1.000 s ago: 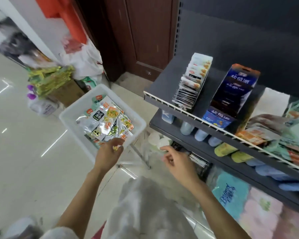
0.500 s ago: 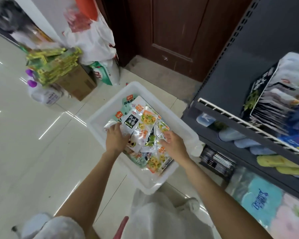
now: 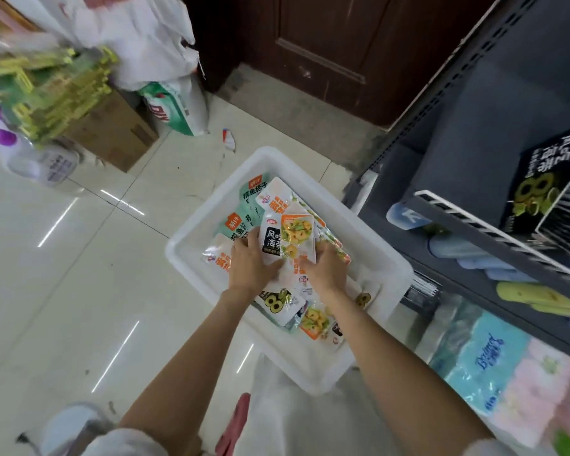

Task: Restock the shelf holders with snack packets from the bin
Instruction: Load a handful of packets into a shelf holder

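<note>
A white plastic bin [image 3: 191, 245] stands on the floor, filled with several snack packets in white, green and orange. My left hand [image 3: 249, 268] and my right hand [image 3: 324, 268] are both inside the bin, side by side. Together they hold a small stack of packets [image 3: 287, 240], the top ones showing a black label and yellow rings. My left fingers curl round its left edge, my right fingers round its right edge. At the right, a black shelf holder [image 3: 537, 192] with packets stands on the dark shelf [image 3: 448, 166].
A cardboard box [image 3: 112, 133] with yellow-green packs, white bags [image 3: 139, 37] and purple-capped bottles [image 3: 4, 136] crowd the upper left floor. A brown door [image 3: 336, 44] is behind the bin. Lower shelves at the right hold coloured cloths and wrapped packs [image 3: 484, 357].
The view has swung down and closer to the bin. Both hands have moved together in the bin and gathered a stack of packets between them.
</note>
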{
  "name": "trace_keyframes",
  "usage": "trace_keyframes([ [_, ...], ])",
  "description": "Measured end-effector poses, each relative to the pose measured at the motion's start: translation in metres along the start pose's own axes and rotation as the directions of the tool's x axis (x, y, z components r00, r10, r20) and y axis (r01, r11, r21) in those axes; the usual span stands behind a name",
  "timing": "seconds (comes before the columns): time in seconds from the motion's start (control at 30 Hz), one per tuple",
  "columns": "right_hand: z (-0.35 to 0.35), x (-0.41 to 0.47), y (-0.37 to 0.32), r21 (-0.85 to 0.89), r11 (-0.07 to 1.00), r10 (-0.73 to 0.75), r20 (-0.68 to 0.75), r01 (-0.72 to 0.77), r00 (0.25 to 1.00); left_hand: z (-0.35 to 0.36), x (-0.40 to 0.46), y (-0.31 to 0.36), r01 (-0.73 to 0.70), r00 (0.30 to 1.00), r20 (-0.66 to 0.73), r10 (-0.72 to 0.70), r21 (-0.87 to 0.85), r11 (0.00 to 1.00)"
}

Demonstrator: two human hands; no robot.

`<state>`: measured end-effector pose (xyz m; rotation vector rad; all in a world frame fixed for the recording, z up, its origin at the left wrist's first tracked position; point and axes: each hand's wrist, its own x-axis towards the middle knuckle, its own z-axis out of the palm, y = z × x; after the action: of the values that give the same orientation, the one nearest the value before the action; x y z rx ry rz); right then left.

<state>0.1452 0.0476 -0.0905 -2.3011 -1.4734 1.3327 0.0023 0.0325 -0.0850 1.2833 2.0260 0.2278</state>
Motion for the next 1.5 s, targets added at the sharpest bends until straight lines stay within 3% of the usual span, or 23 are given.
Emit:
trace_keyframes([
  [0.1, -0.005, 0.0, 0.0, -0.044, 0.997, -0.055, 0.022, 0.056, 0.998, 0.002, -0.001, 0.0, 0.039, 0.999, 0.001, -0.039, -0.09, 0.995],
  [0.37, -0.003, -0.007, 0.0, 0.03, 0.98, -0.188, -0.147, 0.195, 0.971, 0.004, -0.004, 0.006, 0.089, 0.994, -0.033, -0.104, -0.305, 0.948],
  [0.53, -0.007, -0.013, -0.014, 0.296, 0.947, -0.12, -0.038, 0.126, 0.992, 0.004, -0.012, 0.01, 0.064, 0.99, -0.077, -0.114, -0.474, 0.878],
  [0.63, -0.018, -0.023, -0.021, 0.339, 0.924, -0.154, -0.087, 0.175, 0.984, -0.008, -0.021, 0.019, 0.098, 0.983, -0.054, -0.177, -0.66, 0.745],
  [0.73, -0.045, -0.039, -0.029, 0.535, 0.828, -0.127, -0.109, 0.166, 0.986, -0.03, -0.03, 0.033, 0.071, 0.98, -0.047, -0.192, -0.82, 0.568],
  [0.8, -0.065, -0.051, -0.033, 0.643, 0.754, -0.122, -0.058, 0.131, 0.991, -0.04, -0.035, 0.044, 0.078, 0.989, 0.002, -0.149, -0.86, 0.505],
  [0.97, -0.083, -0.069, -0.03, 0.663, 0.736, -0.175, -0.014, 0.14, 0.985, -0.049, -0.053, 0.073, 0.092, 0.987, 0.147, 0.061, -0.839, 0.536],
  [1.17, -0.105, -0.081, -0.01, 0.412, 0.862, -0.229, -0.207, 0.297, 0.951, -0.05, -0.072, 0.084, 0.022, 0.972, 0.144, 0.187, -0.844, 0.536],
  [1.33, -0.147, -0.104, 0.017, 0.448, 0.808, -0.187, -0.422, 0.383, 0.887, -0.045, -0.083, 0.096, 0.001, 0.963, 0.148, 0.225, -0.836, 0.548],
  [1.5, -0.192, -0.133, 0.05, 0.606, 0.65, -0.141, -0.498, 0.459, 0.856, -0.033, -0.096, 0.124, 0.026, 0.958, 0.174, 0.228, -0.845, 0.535],
])
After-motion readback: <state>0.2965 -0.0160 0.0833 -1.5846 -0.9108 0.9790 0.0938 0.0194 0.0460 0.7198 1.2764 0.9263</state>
